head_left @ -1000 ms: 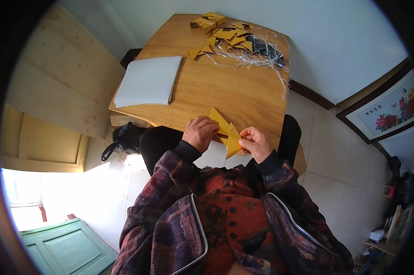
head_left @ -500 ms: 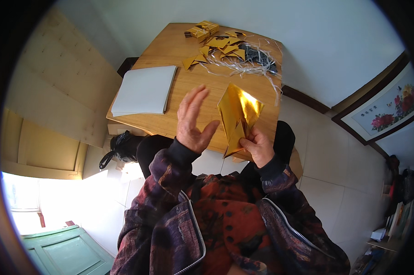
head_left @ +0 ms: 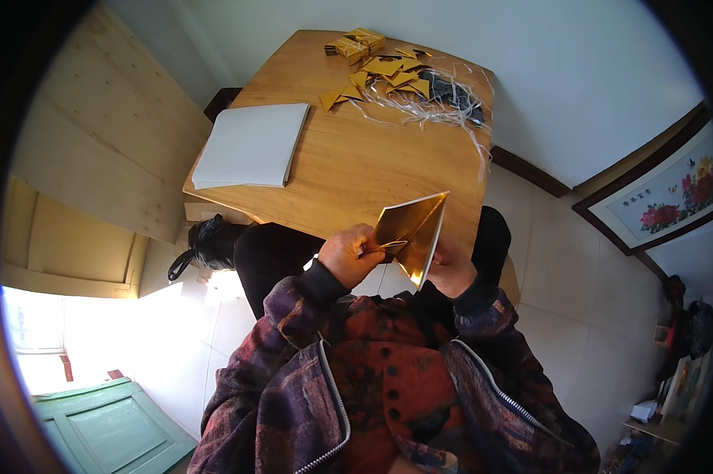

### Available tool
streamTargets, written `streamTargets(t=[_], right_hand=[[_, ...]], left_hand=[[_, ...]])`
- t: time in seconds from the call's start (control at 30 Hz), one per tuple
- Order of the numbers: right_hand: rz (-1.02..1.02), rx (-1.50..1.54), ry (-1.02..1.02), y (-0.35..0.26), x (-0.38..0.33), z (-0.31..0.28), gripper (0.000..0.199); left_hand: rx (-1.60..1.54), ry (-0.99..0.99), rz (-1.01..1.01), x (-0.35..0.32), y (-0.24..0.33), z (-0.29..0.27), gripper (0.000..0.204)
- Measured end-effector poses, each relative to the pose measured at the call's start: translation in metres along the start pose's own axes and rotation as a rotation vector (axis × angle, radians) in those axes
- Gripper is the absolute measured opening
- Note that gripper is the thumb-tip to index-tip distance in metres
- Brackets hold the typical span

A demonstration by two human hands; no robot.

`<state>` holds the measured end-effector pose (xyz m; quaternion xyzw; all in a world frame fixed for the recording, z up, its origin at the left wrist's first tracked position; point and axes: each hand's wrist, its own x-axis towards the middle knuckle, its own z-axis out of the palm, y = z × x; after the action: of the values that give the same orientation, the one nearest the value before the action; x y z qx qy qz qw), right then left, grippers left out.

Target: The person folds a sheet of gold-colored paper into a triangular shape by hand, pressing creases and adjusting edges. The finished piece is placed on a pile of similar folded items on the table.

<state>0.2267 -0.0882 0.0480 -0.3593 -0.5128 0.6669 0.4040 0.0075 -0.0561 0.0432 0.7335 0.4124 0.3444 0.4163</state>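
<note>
A shiny gold sheet of card point(head_left: 412, 233) stands lifted off the wooden table point(head_left: 348, 166), partly folded into an open pocket. My left hand point(head_left: 348, 254) pinches its inner flap from the left. My right hand point(head_left: 451, 267) grips the sheet's lower right edge from behind, its fingers mostly hidden by the card. Both hands are in front of my chest, over my lap.
A stack of white sheets point(head_left: 250, 144) lies on the table's left. At the far end lie several folded gold pieces point(head_left: 384, 71), small gold boxes point(head_left: 355, 43) and a tangle of pale string point(head_left: 431, 107). A black bag point(head_left: 206, 241) sits on the floor below the table's edge.
The gold card was flat near the table edge, then lifted in my right hand with my left hand open. Now my left hand has closed on its inner flap.
</note>
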Motion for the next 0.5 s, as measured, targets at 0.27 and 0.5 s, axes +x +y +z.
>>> streamTargets(t=[0.27,0.5], right_hand=[[-0.514,-0.577,0.282,0.01,0.019,0.011,0.023],[-0.562,-0.975,0.297,0.048,0.041,-0.01,0.028]], left_hand=[[0.612,0.174,0.509,0.02,-0.006,0.0,0.015],[0.57,0.18,0.457,0.061,-0.055,0.007,0.02]])
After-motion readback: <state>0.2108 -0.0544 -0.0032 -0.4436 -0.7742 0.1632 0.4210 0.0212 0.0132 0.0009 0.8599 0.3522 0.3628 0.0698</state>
